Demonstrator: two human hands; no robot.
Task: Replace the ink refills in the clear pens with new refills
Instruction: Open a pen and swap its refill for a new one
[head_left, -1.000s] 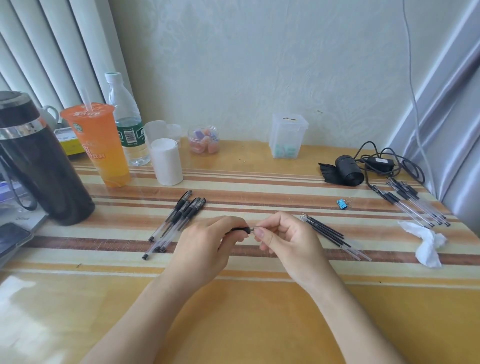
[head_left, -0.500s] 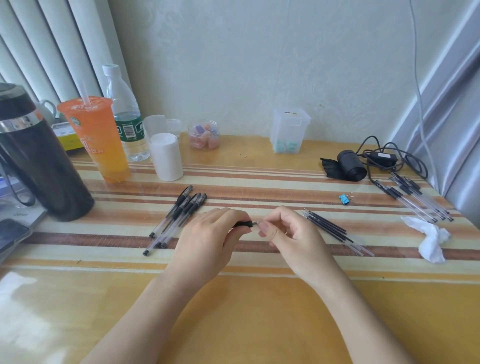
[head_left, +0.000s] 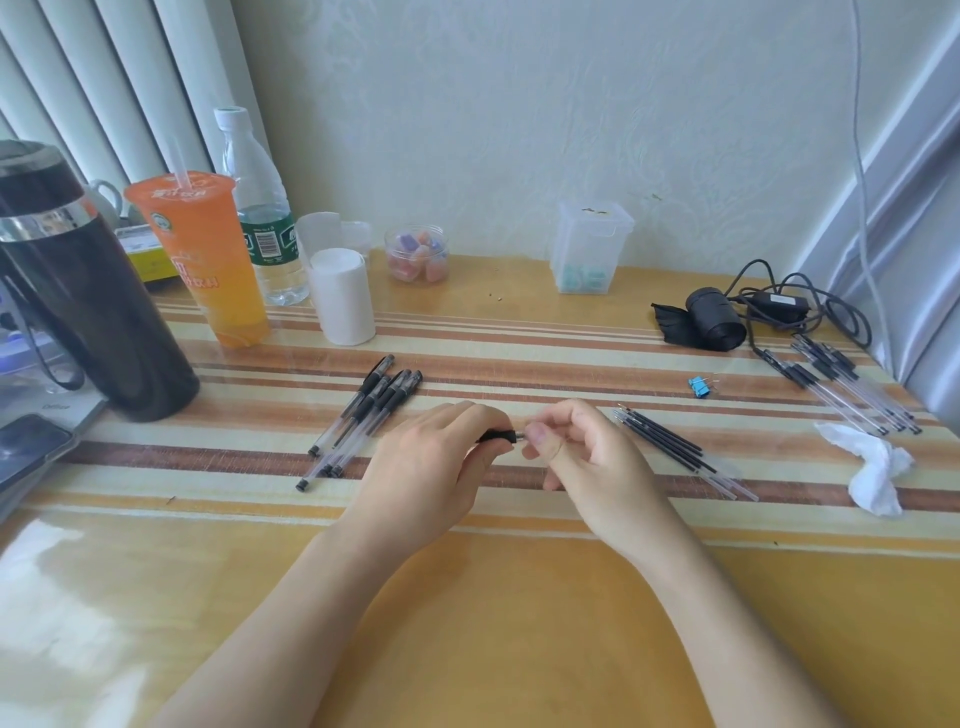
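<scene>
Change: hands barely moved, right thumb now nearer the pen's metal tip.
Left hand (head_left: 426, 467): fingers curled tight round the pen (head_left: 496, 435) at its black grip.
Right hand (head_left: 587, 457): thumb and forefinger pinched narrow at the tip.
Refills (head_left: 675, 447): on the table (head_left: 519, 623), just right.

Both hands (head_left: 511, 457) on one pen (head_left: 496, 435); loose refills (head_left: 675, 449) beside.

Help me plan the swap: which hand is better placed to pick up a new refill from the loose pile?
Right. The right hand is beside the loose refills, pinching only the pen at its tip, while the left hand grips its barrel.
</scene>
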